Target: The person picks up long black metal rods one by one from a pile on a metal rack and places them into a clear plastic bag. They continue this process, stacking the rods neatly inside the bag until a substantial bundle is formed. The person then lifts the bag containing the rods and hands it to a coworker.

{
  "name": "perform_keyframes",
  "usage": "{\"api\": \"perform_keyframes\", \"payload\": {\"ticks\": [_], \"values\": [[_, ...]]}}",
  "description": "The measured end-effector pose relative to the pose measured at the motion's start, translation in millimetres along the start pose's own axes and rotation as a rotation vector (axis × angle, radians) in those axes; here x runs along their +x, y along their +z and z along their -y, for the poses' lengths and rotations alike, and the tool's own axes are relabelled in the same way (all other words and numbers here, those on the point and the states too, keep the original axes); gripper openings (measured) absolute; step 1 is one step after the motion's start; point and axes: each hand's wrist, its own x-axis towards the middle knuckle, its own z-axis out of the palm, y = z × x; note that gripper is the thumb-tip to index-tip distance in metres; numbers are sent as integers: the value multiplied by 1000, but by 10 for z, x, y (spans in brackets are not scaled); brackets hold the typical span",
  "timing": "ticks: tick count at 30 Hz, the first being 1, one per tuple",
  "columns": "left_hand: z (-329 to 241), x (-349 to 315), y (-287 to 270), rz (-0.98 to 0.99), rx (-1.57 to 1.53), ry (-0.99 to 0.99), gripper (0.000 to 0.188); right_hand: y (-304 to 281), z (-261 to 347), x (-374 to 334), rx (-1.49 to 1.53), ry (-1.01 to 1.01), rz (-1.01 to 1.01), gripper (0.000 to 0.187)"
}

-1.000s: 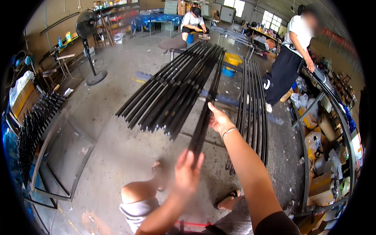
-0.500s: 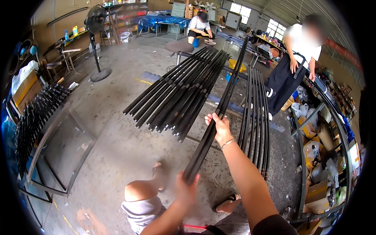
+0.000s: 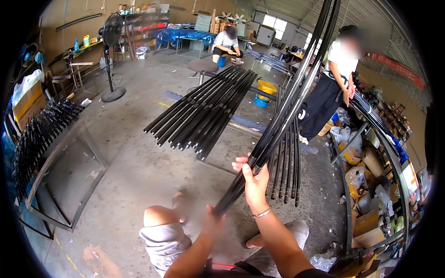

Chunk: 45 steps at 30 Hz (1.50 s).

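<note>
A small bundle of long black poles slants up and away from me, its far ends running out past the top edge. My right hand, with a bracelet at the wrist, is wrapped round the poles at their joint bands, thumb on the near side. Lower down, my left hand is closed round the near ends; it is blurred. Beyond them, more black poles lie side by side in a wide row on a metal stand. A narrower group of poles lies to the right, partly hidden behind my bundle.
At the right, a metal rack holds boxes and plastic bags. Near it stands a person in a white top; another person sits farther back. Left are a floor fan, a metal frame and a pile of black parts.
The held poles have tilted up, their far ends rising toward me. My right hand has come nearer and lower with them. The standing person's hands have come together.
</note>
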Motion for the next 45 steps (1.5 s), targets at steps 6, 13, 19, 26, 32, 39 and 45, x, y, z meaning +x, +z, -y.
{"api": "perform_keyframes", "payload": {"ticks": [6, 13, 19, 26, 32, 39, 45], "values": [[65, -82, -48, 153, 76, -21, 27, 59, 526, -33, -3, -93, 76, 42], [-71, -391, -258, 46, 119, 37, 28, 122, 1249, 595, 145, -43, 162, 35], [-327, -1161, -453, -50, 126, 144, 34, -76, 1097, 1441, 281, 110, 103, 22], [-693, -2126, -793, -249, 523, 361, 19, -284, 14, 1362, 472, 500, -170, 23], [-966, -2282, -1212, -137, 744, 278, 19, -409, -372, 1120, 516, 535, -230, 19], [-996, -2508, -597, -13, 743, 271, 17, -644, -344, 1177, 467, 521, -240, 19], [-971, -2552, -504, 16, 839, 244, 18, -838, -343, 1266, 546, 518, -171, 41]]}}
